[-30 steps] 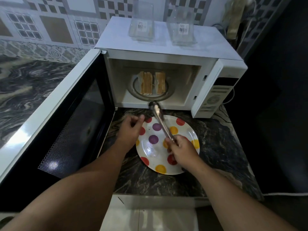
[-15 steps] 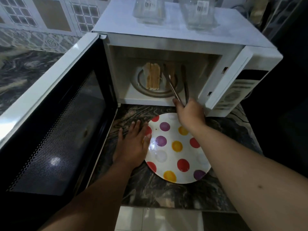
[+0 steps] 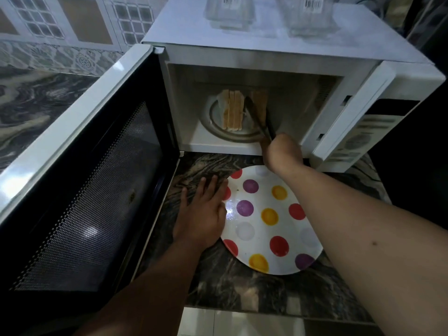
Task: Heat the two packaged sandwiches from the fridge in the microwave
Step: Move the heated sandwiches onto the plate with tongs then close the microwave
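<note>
Sandwiches lay inside the open microwave [image 3: 278, 52], on its glass turntable [image 3: 232, 132]: the left sandwich [image 3: 231, 112] stood on edge near the middle of the turntable, and the right sandwich [image 3: 259, 105] stood just beside it, partly hidden by the tongs [image 3: 258, 120]. The right hand [image 3: 282, 152] gripped the tongs at their handle end by the front edge of the cavity, and their 2 arms reached in on either side of the right sandwich; whether they touched it could not be told. The left hand [image 3: 202, 212] rested flat on the counter [image 3: 218, 282], fingers straight, its thumb side touching the left rim of the spotted plate [image 3: 244, 232]. 2 clear packages [image 3: 230, 13] sat at the back edge of the microwave's top. The microwave door [image 3: 80, 180] stood swung out to the left.
</note>
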